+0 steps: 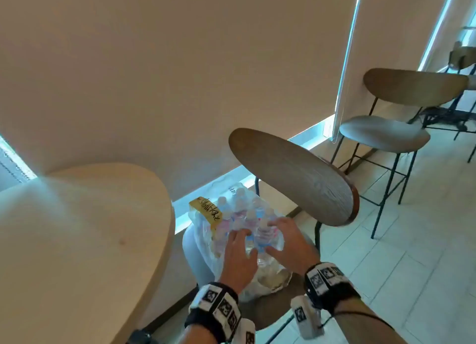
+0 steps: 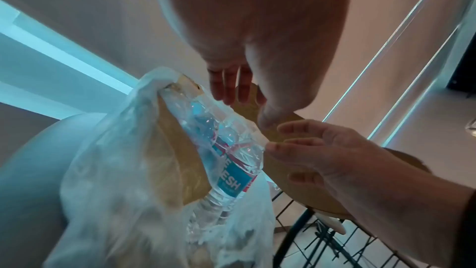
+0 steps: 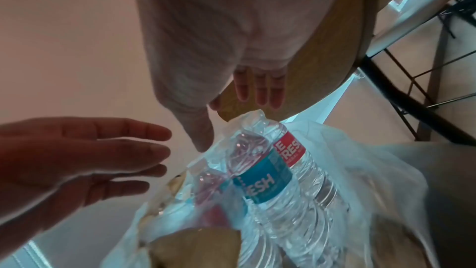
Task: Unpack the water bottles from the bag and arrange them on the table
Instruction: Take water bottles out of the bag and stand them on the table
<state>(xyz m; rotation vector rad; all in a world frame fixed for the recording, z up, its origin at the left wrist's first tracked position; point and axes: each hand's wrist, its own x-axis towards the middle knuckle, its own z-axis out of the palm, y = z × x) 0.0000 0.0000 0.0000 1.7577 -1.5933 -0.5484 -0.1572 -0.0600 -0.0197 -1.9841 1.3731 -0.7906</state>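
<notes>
The pack of water bottles (image 1: 242,214) sits in the clear plastic bag (image 1: 203,243) on a chair seat, just off the tabletop's (image 1: 85,235) right edge. Left hand (image 1: 238,256) and right hand (image 1: 289,243) flank one bottle, fingers relaxed, grasping nothing.

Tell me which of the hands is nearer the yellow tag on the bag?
Left. The left hand sits on the bottles just right of the yellow tag; the right hand lies farther right, across the bottle pack.
</notes>
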